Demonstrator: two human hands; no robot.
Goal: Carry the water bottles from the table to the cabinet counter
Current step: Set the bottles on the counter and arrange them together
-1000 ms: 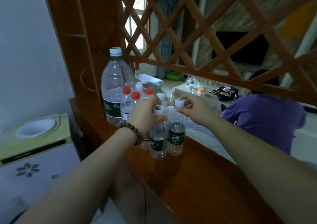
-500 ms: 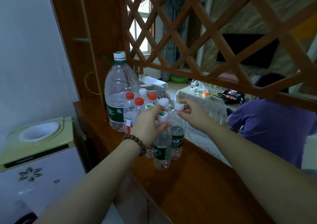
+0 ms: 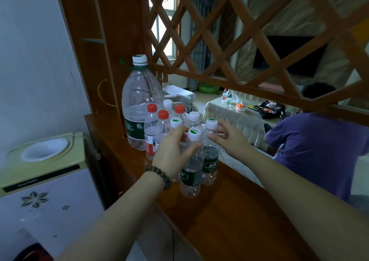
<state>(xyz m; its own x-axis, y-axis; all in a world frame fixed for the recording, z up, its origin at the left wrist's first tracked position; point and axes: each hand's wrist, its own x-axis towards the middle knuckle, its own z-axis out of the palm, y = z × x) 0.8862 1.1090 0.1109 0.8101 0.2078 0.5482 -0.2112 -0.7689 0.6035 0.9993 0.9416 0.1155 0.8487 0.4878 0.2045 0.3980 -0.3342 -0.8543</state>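
Several small water bottles stand bunched on the wooden cabinet counter [image 3: 235, 210]. My left hand [image 3: 173, 152], with a bead bracelet on its wrist, is wrapped around the shoulder of the front green-label bottle [image 3: 190, 176], which stands on the counter. Just right of it stands a second green-label bottle [image 3: 210, 164]. My right hand [image 3: 227, 140] hovers beside that bottle's neck with its fingers spread and nothing in it. Red-capped bottles [image 3: 152, 124] stand behind. Far back, a cloth-covered table [image 3: 239, 116] holds two more small bottles [image 3: 227, 97].
A big 6L bottle [image 3: 139, 104] stands at the counter's back left against a wooden post. A wooden lattice screen [image 3: 249, 47] hangs over the counter. A person in a purple shirt [image 3: 319, 150] sits beyond it. A water dispenser [image 3: 46, 160] stands at the left.
My right hand has let go of the right bottle's cap and spread its fingers. My left hand has slid from the cap down to the front bottle's shoulder. The view has moved closer.
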